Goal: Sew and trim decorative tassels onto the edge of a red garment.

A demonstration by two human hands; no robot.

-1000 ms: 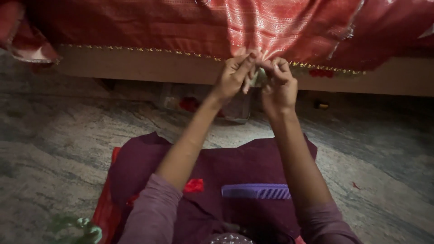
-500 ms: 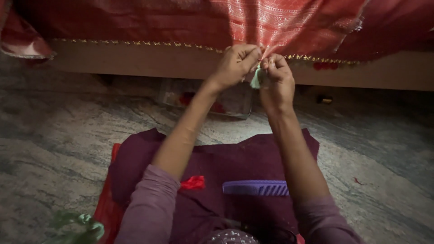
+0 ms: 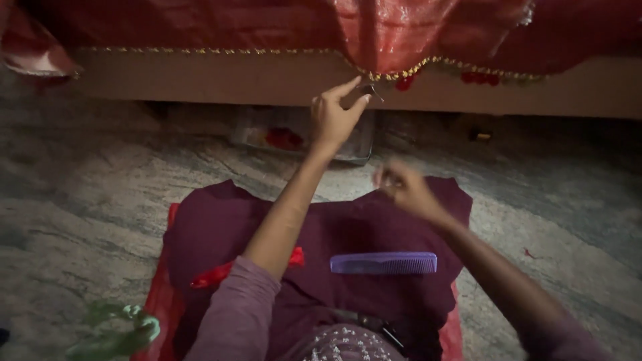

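While the left hand (image 3: 334,117) is reaching up toward the gold-beaded hem (image 3: 394,72) of the red sari cloth (image 3: 414,30) hanging off the bed edge (image 3: 200,77), its thumb and forefinger are pinching together on something small and dark (image 3: 366,88) (a needle or pin, I'd guess, though it is too small to tell). That little thing is sitting just below the hem, near a red tassel (image 3: 403,83). The right hand (image 3: 404,188) is hovering lower, over the maroon cloth (image 3: 321,234) spread across the lap; it is blurred, so I cannot tell whether its fingers are apart or together, or whether they are holding a thread. A purple comb (image 3: 383,263) is lying on the maroon cloth, a scrap of red fabric (image 3: 221,273) is resting beside the left forearm, and a tangle of green thread (image 3: 114,331) is lying on the stone floor (image 3: 80,200). To my eye, the pinch is wanting to stay firm and close to the hem, with the lower hand keeping any thread taut and away from the comb's teeth.
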